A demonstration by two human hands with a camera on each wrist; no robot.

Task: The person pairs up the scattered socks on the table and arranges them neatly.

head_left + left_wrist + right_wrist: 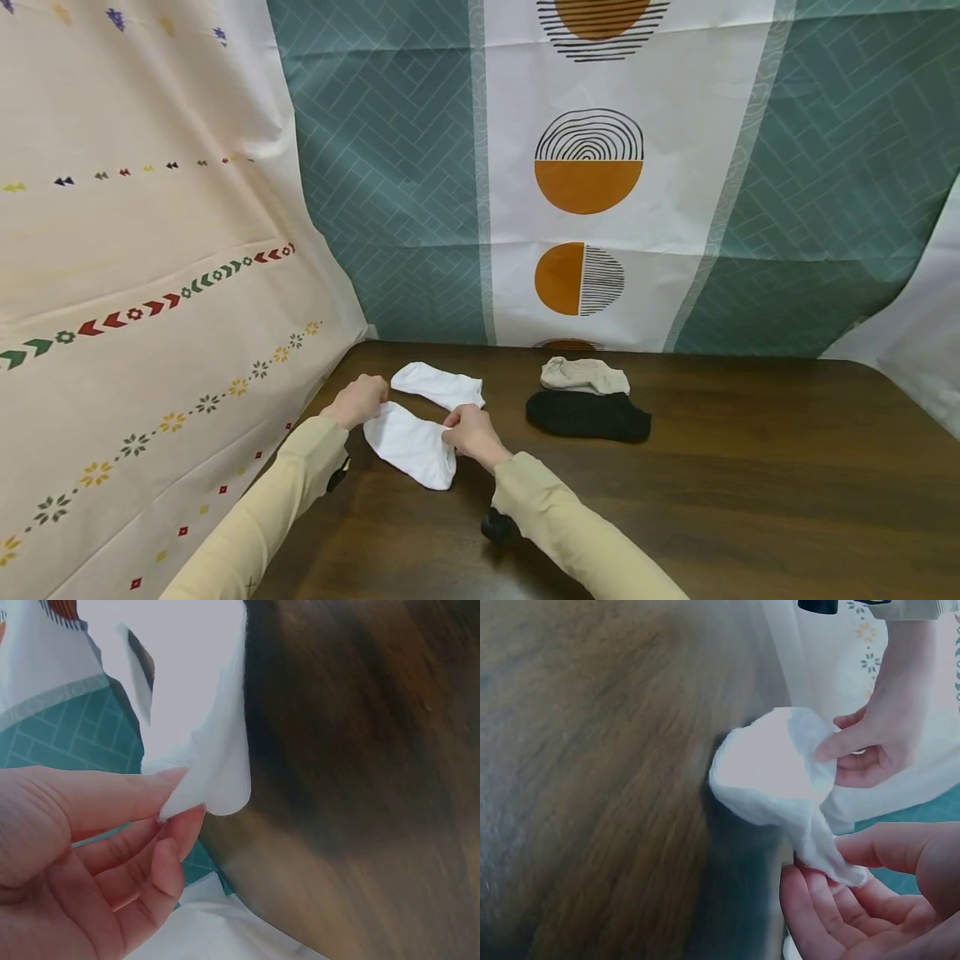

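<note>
Both hands hold one white sock [411,446] stretched between them, low over the table's left part. My left hand [360,402] pinches its far left end between thumb and fingertips; the left wrist view shows the sock [199,705] running away from those fingers. My right hand [472,433] pinches the other end near its upper corner, and in the right wrist view a narrow strip of the sock [810,832] runs into its thumb and fingers. Just behind lies a second white sock [437,385], flat on the table, its right end close to the right hand's fingertips.
To the right of the hands, a beige sock [585,376] lies behind a black sock [588,416] on the brown wooden table [750,483]. A patterned cream cloth [187,333] hangs along the left edge, and a teal and white curtain [390,183] hangs behind.
</note>
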